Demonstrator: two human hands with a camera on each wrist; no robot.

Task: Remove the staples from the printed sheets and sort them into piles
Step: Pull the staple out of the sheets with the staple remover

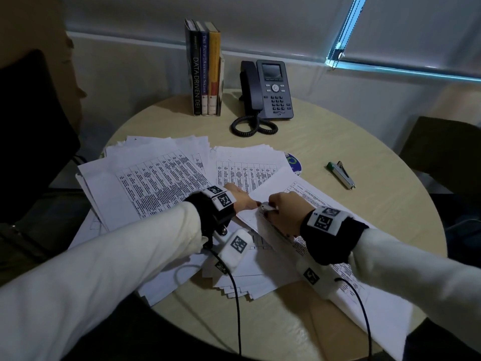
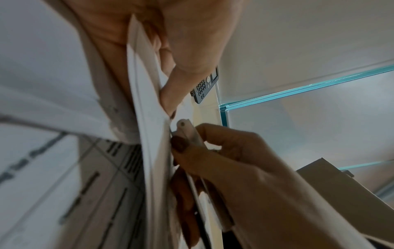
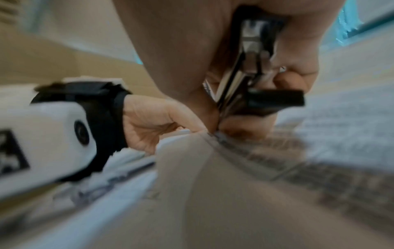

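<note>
A stapled set of printed sheets lies at the table's middle, over other loose pages. My left hand pinches its near corner between thumb and fingers; the left wrist view shows the paper edge running between them. My right hand grips a small staple remover, its tip against that same corner beside the left fingertips. In the right wrist view the metal staple remover points down at the paper next to the left hand. The staple itself is hidden.
Spread piles of printed tables cover the left and middle of the round table. A green-ended stapler lies to the right, a disc peeks from under the pages. A desk phone and upright books stand at the back.
</note>
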